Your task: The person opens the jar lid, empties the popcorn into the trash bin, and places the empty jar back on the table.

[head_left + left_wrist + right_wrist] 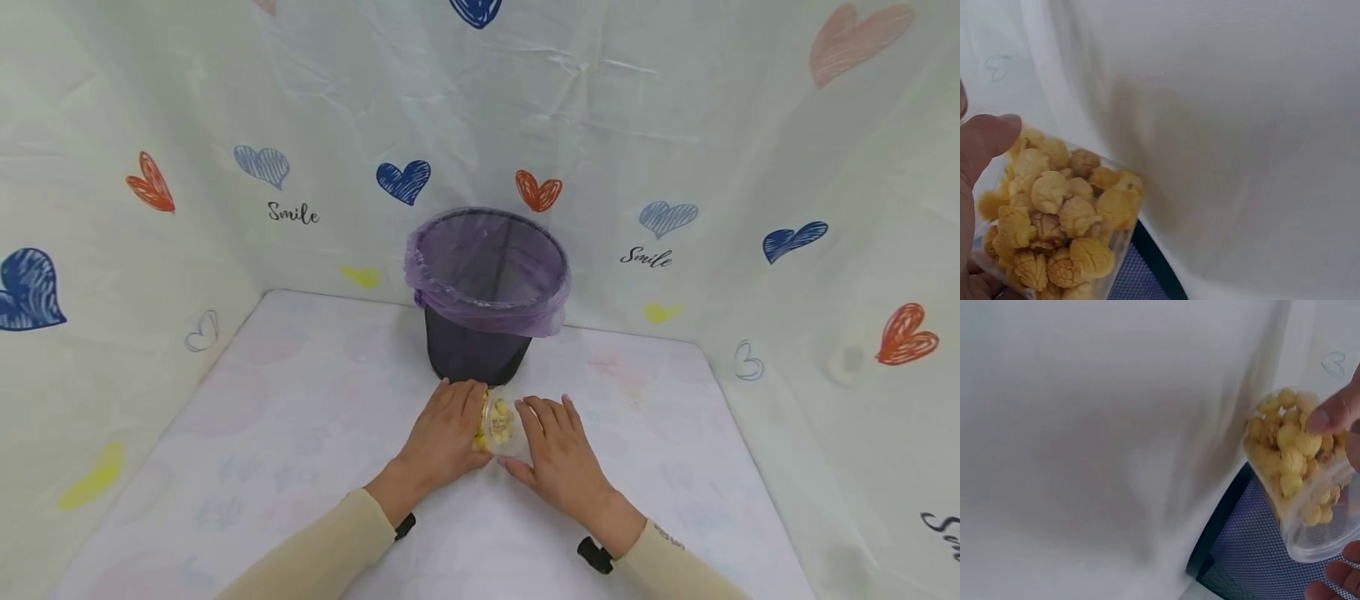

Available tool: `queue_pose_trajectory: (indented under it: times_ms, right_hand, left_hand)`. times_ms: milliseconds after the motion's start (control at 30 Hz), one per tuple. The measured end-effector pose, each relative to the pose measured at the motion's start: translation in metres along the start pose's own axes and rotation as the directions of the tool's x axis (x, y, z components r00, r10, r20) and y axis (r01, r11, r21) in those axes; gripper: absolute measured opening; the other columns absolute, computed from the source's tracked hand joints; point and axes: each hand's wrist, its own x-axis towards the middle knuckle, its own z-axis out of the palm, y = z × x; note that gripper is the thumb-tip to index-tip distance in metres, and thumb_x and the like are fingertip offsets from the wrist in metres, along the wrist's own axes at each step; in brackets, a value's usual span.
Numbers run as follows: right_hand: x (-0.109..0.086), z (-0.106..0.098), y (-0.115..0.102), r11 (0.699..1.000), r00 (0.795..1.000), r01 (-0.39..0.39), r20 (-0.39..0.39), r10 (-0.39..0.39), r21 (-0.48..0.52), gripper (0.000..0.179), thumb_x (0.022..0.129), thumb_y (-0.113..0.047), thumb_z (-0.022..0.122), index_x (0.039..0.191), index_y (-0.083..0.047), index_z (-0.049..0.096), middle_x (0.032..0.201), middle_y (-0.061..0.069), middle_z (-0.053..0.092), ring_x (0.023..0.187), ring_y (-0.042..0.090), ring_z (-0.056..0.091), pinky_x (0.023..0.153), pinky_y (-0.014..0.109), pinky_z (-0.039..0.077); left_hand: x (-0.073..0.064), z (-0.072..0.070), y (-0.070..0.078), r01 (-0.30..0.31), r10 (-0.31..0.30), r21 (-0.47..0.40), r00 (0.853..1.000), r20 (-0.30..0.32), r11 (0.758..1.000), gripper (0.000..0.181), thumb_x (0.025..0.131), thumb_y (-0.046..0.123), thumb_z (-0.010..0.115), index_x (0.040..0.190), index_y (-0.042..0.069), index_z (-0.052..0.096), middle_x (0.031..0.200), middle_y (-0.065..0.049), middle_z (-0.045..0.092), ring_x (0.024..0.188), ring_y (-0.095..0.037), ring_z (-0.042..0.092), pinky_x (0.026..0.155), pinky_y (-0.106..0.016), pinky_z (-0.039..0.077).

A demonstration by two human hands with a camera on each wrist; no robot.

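Observation:
A clear plastic tub of yellow popcorn (498, 421) lies tipped on its side between the hands, its round end facing right. My left hand (442, 433) grips the tub from the left, thumb on the near side and fingers on the far side. In the left wrist view the popcorn (1066, 212) shows through the clear wall, with a thumb (991, 140) at its edge. Beside the round end, my right hand (558, 454) has its fingers spread and lightly bent. The right wrist view has fingertips (1322, 590) close to the clear rim (1297, 550), while a thumb overlaps the popcorn.
Just beyond the hands stands a dark mesh waste bin (476, 350), lined with a purple bag (495, 317) folded over its rim. A white cloth (300, 400) covers the table. Behind and at the sides hangs a pale curtain (480, 108) printed with hearts.

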Motion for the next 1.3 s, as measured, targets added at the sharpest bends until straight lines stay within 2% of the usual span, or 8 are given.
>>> queue_pose_trajectory:
  times_ms: [200,467,533,633,767,967,1300]
  right_hand:
    - [0.016,0.003,0.005,0.999,0.998,0.039,0.044,-0.040,0.020,0.102,0.079,-0.063,0.085,0.149,0.002,0.048,0.144,0.017,0.056,0.132,0.037,0.055,0.115,0.064,0.043]
    - [0.034,0.006,0.004,0.990,0.986,0.137,0.094,-0.139,0.024,0.107,0.077,-0.067,0.082,0.148,0.006,0.045,0.140,0.019,0.057,0.129,0.033,0.057,0.110,0.044,0.050]
    - [0.036,0.006,0.003,0.989,0.983,0.146,0.106,-0.147,0.020,0.107,0.078,-0.067,0.081,0.147,0.006,0.046,0.139,0.019,0.057,0.129,0.032,0.057,0.110,0.043,0.051]
    - [0.037,0.008,0.002,0.987,0.981,0.159,0.112,-0.159,0.007,0.105,0.078,-0.069,0.078,0.145,0.006,0.046,0.136,0.019,0.058,0.127,0.031,0.057,0.109,0.043,0.052]
    - [0.039,0.012,0.000,0.983,0.980,0.183,0.079,-0.182,-0.005,0.104,0.077,-0.069,0.077,0.142,0.007,0.048,0.130,0.019,0.058,0.122,0.031,0.059,0.107,0.042,0.052]
    - [0.041,0.017,0.001,0.970,0.971,0.240,0.020,-0.239,-0.026,0.103,0.074,-0.067,0.078,0.138,0.008,0.050,0.126,0.018,0.058,0.118,0.030,0.059,0.107,0.041,0.052]
    - [0.043,0.021,0.002,0.941,0.942,0.334,0.006,-0.334,-0.052,0.102,0.070,-0.058,0.085,0.137,0.010,0.049,0.128,0.020,0.058,0.122,0.033,0.058,0.112,0.041,0.049]
  left_hand:
    - [-0.001,-0.012,-0.004,-0.027,0.026,0.007,0.994,0.102,1.000,0.106,0.070,0.047,0.098,0.148,0.000,0.045,0.144,-0.017,0.056,0.136,-0.032,0.053,0.121,-0.048,0.041]
    - [-0.004,-0.021,-0.011,-0.061,0.058,0.011,0.985,0.161,0.998,0.103,0.072,0.044,0.097,0.150,-0.001,0.046,0.147,-0.017,0.055,0.140,-0.031,0.052,0.124,-0.044,0.037]
    - [-0.006,-0.020,-0.013,-0.075,0.072,0.014,0.986,0.150,0.997,0.106,0.071,0.045,0.097,0.150,-0.002,0.046,0.147,-0.018,0.055,0.140,-0.031,0.052,0.124,-0.044,0.038]
    - [-0.006,-0.017,-0.013,-0.088,0.087,0.002,0.991,0.098,0.996,0.109,0.066,0.050,0.099,0.147,-0.002,0.048,0.142,-0.017,0.058,0.136,-0.031,0.054,0.122,-0.043,0.040]
    - [-0.007,-0.015,-0.015,-0.099,0.098,0.002,0.994,0.053,0.995,0.111,0.062,0.054,0.100,0.144,0.000,0.050,0.137,-0.015,0.060,0.130,-0.030,0.057,0.119,-0.042,0.042]
    - [-0.006,-0.015,-0.019,-0.122,0.121,0.022,0.991,0.061,0.992,0.104,0.065,0.054,0.098,0.143,0.001,0.052,0.135,-0.014,0.062,0.127,-0.029,0.059,0.116,-0.042,0.046]
    - [-0.005,-0.015,-0.023,-0.160,0.157,0.037,0.985,0.064,0.986,0.099,0.064,0.047,0.099,0.138,0.000,0.055,0.128,-0.012,0.066,0.121,-0.026,0.063,0.111,-0.038,0.050]
